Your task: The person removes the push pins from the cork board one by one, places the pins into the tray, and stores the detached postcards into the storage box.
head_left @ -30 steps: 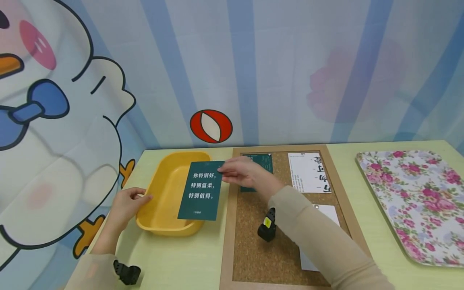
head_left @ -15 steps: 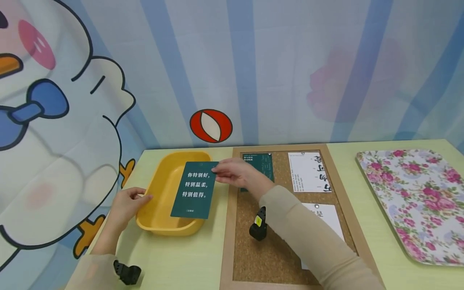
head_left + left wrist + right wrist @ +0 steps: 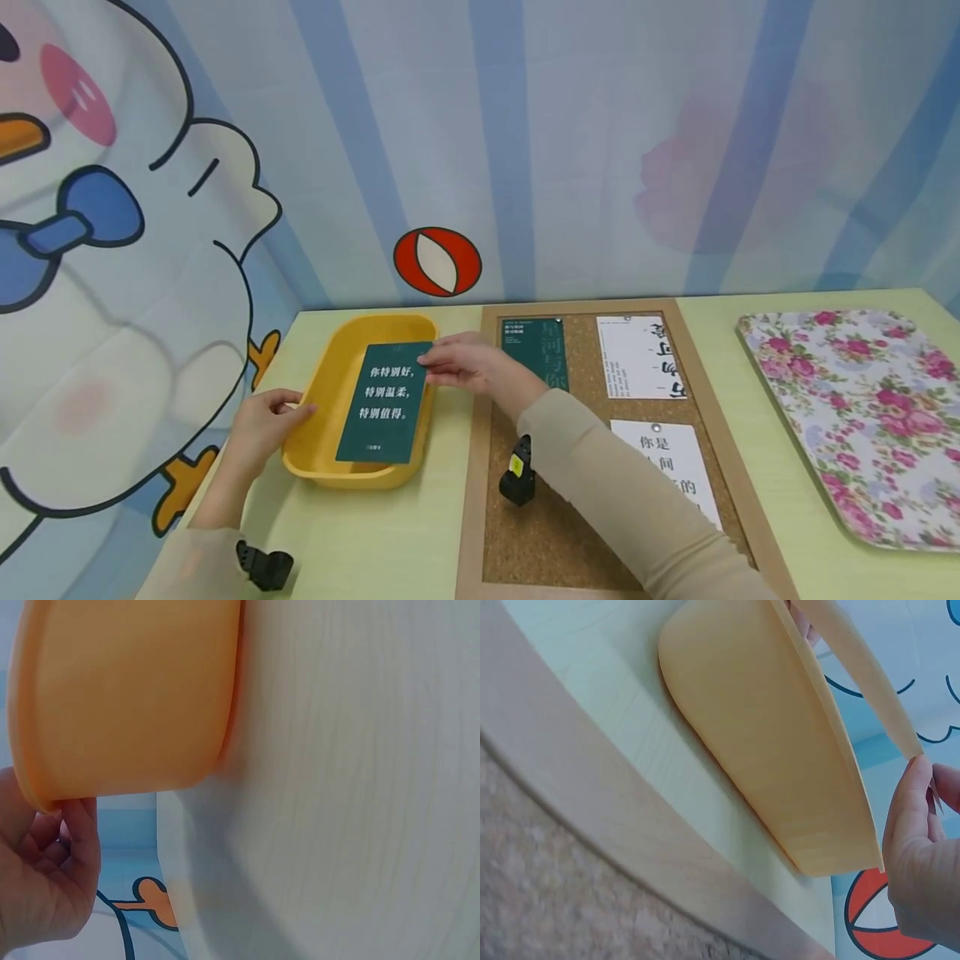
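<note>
A dark green card (image 3: 384,404) with white lettering is pinched at its upper right edge by my right hand (image 3: 476,365). It hangs above the yellow plastic basin (image 3: 322,442), covering much of the basin's inside. In the right wrist view the card shows nearly edge-on over the rim, and a small pointed bit pokes out between the fingers of the right hand (image 3: 922,847); I cannot tell what it is. My left hand (image 3: 258,429) holds the basin's left rim between thumb and fingers, also seen in the left wrist view with the basin wall (image 3: 127,697).
A wood-framed cork board (image 3: 547,533) lies right of the basin. Pinned on it are a green card (image 3: 540,354), a white card (image 3: 633,362) and another white card (image 3: 663,450), partly behind my right sleeve. A floral tray (image 3: 862,417) is at far right.
My right hand has carried the green card leftward, then slightly down, further over the basin. More of the lower white card shows beside my sleeve. My left hand stays at the rim.
</note>
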`<action>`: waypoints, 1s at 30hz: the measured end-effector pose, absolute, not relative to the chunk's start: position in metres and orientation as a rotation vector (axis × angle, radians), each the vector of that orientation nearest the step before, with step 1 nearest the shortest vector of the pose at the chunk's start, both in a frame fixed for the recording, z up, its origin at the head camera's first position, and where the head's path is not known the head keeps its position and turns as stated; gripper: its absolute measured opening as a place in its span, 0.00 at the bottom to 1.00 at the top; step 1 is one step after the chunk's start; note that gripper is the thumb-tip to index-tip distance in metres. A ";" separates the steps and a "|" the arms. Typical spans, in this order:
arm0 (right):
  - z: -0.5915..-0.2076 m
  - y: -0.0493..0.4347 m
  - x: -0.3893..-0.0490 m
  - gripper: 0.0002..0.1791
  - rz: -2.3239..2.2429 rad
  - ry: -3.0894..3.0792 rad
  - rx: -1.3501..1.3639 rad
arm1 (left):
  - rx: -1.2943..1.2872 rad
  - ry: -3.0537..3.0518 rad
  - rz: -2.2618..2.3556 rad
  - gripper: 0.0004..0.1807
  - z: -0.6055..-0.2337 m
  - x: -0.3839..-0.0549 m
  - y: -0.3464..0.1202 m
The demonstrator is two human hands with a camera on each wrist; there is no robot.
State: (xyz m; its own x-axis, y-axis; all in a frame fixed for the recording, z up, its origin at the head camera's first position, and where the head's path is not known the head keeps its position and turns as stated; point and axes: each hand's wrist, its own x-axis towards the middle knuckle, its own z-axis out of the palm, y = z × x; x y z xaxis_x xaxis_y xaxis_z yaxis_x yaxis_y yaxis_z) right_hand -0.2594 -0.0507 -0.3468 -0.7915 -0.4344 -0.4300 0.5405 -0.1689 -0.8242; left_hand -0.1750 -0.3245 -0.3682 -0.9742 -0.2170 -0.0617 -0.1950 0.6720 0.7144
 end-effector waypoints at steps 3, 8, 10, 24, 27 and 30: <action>-0.348 -0.055 -0.258 0.13 -2.004 1.468 0.125 | 0.359 -2.844 -1.209 0.21 -0.369 -0.175 -0.323; -0.350 -0.061 -0.256 0.23 -2.020 1.461 0.135 | 0.365 -2.844 -1.199 0.21 -0.370 -0.175 -0.323; -0.351 -0.064 -0.255 0.25 -2.029 1.463 0.139 | 0.371 -2.847 -1.198 0.21 -0.370 -0.176 -0.323; -0.346 -0.077 -0.251 0.24 -2.041 1.568 0.074 | 0.386 -2.838 -1.205 0.22 -0.368 -0.176 -0.324; -0.346 -0.078 -0.250 0.21 -2.021 1.620 0.030 | 0.378 -2.833 -1.220 0.21 -0.368 -0.177 -0.323; -0.344 -0.079 -0.249 0.20 -1.995 1.668 -0.012 | 0.374 -2.829 -1.215 0.20 -0.367 -0.177 -0.323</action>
State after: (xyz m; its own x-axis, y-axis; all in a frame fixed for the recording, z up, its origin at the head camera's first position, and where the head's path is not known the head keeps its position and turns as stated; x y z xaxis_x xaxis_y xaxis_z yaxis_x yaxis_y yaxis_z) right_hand -0.2488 -0.0793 -0.3439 -0.8570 -0.4005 -0.3242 0.3900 -0.0930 -0.9161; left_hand -0.1770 -0.3231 -0.3673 -0.9701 -0.2355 -0.0581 -0.2043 0.6641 0.7192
